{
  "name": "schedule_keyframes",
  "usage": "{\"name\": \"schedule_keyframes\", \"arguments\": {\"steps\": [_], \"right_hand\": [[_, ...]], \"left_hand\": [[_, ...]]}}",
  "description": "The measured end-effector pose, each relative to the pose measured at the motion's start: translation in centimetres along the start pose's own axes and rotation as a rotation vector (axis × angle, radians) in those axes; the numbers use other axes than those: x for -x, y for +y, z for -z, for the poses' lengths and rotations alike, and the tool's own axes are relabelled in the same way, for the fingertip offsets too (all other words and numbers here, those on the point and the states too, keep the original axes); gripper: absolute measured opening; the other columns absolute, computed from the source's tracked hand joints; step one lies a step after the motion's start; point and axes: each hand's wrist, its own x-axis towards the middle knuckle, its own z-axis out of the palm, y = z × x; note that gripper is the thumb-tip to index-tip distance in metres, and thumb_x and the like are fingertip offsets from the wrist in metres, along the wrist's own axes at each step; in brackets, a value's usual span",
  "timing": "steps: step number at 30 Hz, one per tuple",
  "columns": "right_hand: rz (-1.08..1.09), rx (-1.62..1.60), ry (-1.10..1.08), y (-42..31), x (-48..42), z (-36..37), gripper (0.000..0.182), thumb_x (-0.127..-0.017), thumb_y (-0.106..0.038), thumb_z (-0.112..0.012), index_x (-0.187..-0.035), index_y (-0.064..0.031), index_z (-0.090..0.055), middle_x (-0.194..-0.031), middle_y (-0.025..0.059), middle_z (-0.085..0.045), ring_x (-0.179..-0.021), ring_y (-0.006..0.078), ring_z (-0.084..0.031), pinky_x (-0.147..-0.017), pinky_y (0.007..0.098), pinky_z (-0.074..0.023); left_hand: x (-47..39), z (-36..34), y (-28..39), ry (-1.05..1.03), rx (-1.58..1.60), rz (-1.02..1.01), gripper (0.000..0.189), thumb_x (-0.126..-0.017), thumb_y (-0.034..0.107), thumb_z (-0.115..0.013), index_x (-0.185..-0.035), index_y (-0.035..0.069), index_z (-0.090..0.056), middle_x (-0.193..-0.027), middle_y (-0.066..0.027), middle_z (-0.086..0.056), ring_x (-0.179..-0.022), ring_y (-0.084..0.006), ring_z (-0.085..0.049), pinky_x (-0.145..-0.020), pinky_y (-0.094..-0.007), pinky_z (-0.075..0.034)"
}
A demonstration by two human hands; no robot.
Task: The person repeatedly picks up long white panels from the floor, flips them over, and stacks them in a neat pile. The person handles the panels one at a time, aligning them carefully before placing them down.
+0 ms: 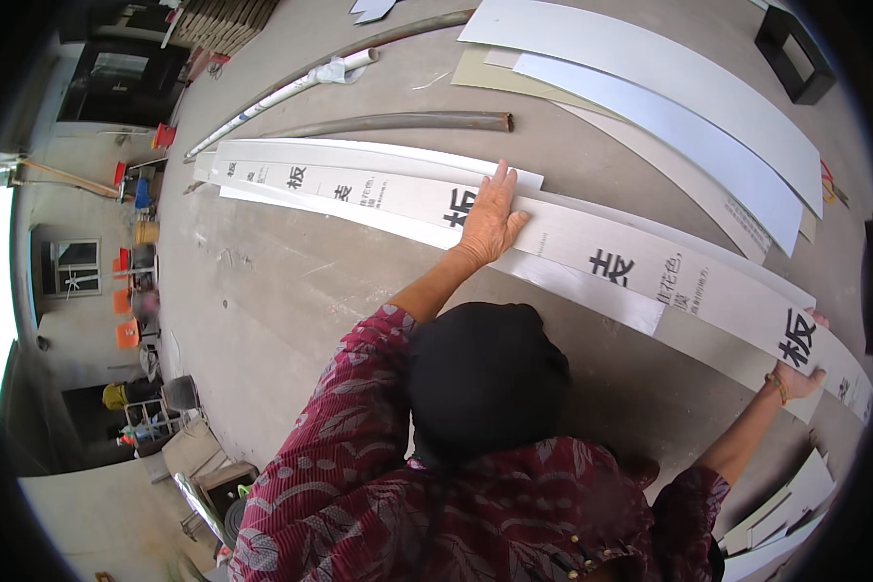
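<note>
My left hand (491, 218) lies on a long, narrow printed panel strip (567, 240), its fingers reaching the strip's far edge and the thumb spread. Toward the right end, my right hand (802, 371) is around the same strip from below, with fingertips at the far edge and the thumb at the near edge. The strip bears large dark characters. White strips (589, 280) lie under and beside it, overlapping in a long stack across the floor. Part of my right hand is hidden by the strip.
Wide white and beige sheets (626, 80) lie beyond the stack. A rusty metal pipe (407, 122) and a white plastic pipe (284, 94) rest on the floor. Scissors (835, 185) and a black frame (793, 57) are at right. Offcuts (786, 509) lie lower right; orange chairs (127, 335) stand left.
</note>
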Motion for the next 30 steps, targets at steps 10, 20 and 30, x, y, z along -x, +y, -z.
{"name": "schedule_keyframes", "arguments": {"steps": [10, 20, 30], "right_hand": [[0.07, -0.057, 0.127, -2.4, -1.9, -8.2, 0.059, -0.073, -0.032, -0.039, -0.12, 0.0037, -0.038, -0.114, 0.022, -0.046, -0.108, 0.0363, -0.041, -0.097, 0.0517, -0.0283], [0.054, -0.229, -0.042, -1.9, -0.7, -7.5, 0.059, -0.07, -0.034, -0.049, -0.119, -0.0017, -0.043, -0.103, 0.0168, -0.052, -0.092, 0.0307, -0.053, -0.09, 0.0489, -0.0386], [0.102, 0.111, -0.087, -4.1, 0.3, -3.3, 0.089, -0.056, -0.022, -0.058, -0.129, 0.0104, -0.02, -0.133, 0.0226, -0.028, -0.127, 0.0377, -0.02, -0.108, 0.0492, -0.0084]], "left_hand": [[0.7, -7.8, -0.8, 0.157, 0.081, -0.099, 0.055, -0.086, 0.021, -0.045, -0.129, -0.008, -0.028, -0.136, -0.0251, -0.026, -0.125, -0.0361, -0.028, -0.103, -0.0384, -0.023], [2.3, -6.9, -0.6, 0.274, 0.102, -0.101, 0.065, -0.084, 0.025, -0.052, -0.13, -0.011, -0.022, -0.127, -0.0324, -0.033, -0.119, -0.0424, -0.033, -0.1, -0.0426, -0.027], [-2.0, -7.4, 1.0, 0.241, 0.207, 0.152, 0.053, -0.081, 0.016, -0.045, -0.127, -0.007, -0.031, -0.139, -0.0274, -0.015, -0.125, -0.0403, -0.026, -0.103, -0.0395, -0.023]]}}
